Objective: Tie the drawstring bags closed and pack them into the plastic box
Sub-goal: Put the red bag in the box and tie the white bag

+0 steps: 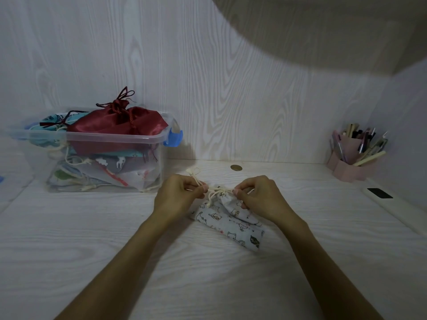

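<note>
Pinching cream drawstring (pixel 216 190) at both ends: left hand (pixel 176 192) with curled fingers on the cord's left run, loose tail and loop sticking up behind the knuckles; right hand (pixel 258 196) nipping the cord on the right side of the gathered neck. Each grip pressed together on cord, pulling apart across the mouth of the cat-print bag (pixel 231 221). Bag lying flat on the tabletop (pixel 92 239), neck toward the wall, body slanting toward the near right. Mouth cinched; knot seemingly being drawn tight, though hard to tell if finished.

Off to the left, well apart, plastic box (pixel 111 137) open and nearly full, a dark red satin bag (pixel 115 123) heaped on top above the rim. Far right, a pink pen holder (pixel 353 160).

Likely next: snugging the knot, then lifting the bag over to the box, needing a spot beside or atop the red one.
</note>
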A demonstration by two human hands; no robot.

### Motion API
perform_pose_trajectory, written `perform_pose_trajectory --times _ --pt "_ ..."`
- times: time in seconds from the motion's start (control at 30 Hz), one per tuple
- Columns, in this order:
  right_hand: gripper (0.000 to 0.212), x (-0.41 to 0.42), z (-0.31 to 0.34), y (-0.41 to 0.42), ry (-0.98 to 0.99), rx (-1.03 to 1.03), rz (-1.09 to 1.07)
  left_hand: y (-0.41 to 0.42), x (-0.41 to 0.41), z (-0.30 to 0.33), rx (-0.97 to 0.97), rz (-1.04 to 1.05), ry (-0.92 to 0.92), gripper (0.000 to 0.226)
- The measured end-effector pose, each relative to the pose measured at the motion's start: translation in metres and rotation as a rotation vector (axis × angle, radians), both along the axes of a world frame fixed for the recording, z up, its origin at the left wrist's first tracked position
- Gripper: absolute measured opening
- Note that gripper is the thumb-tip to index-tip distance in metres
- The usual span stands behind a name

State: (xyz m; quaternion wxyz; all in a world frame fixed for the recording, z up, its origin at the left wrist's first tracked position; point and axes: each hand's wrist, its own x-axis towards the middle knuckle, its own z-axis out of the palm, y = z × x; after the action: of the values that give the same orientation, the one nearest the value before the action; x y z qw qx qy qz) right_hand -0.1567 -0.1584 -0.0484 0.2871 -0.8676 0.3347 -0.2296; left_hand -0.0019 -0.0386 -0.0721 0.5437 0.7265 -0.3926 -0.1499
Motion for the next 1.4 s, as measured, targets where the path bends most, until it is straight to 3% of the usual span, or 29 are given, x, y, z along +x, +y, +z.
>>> perform_pose_trajectory --times 0.2,0.37,0.47,0.53,0.7,0.8,0.93,1.13,1.4 --pt "0.009 -0.004 -0.002 -0.002 0.126 -0.202 -0.003 0.005 0.0 -0.002 0.079 -0.076 0.047 0.014" --pt "0.015 -0.013 0.001 -0.014 0.034 -0.013 0.084 0.007 0.001 0.003 0.082 -0.086 0.094 0.016" --pt "0.037 -0.011 0.002 -0.012 0.15 0.088 0.133 0.006 0.007 0.003 0.13 -0.023 0.016 0.011" --pt "0.035 -0.009 0.0 -0.007 0.189 0.099 0.164 0.008 0.006 0.005 0.117 -0.024 -0.03 0.006" --pt "0.026 -0.005 0.026 0.008 -0.004 0.182 0.263 0.027 0.001 0.028 0.175 -0.288 -0.217 0.045" --pt "0.027 0.002 0.061 0.026 -0.17 0.332 0.366 0.047 0.008 0.06 0.096 -0.393 -0.303 0.034" --pt "0.022 0.033 0.106 0.049 -0.279 0.37 0.458 0.075 0.03 0.109 -0.057 -0.248 -0.17 0.014" --pt "0.03 0.104 0.151 0.062 -0.368 0.428 0.521 0.098 0.079 0.165 -0.164 -0.085 -0.082 0.011" --pt "0.022 0.223 0.191 0.065 -0.399 0.529 0.458 0.098 0.181 0.214 -0.06 0.187 -0.034 0.005"
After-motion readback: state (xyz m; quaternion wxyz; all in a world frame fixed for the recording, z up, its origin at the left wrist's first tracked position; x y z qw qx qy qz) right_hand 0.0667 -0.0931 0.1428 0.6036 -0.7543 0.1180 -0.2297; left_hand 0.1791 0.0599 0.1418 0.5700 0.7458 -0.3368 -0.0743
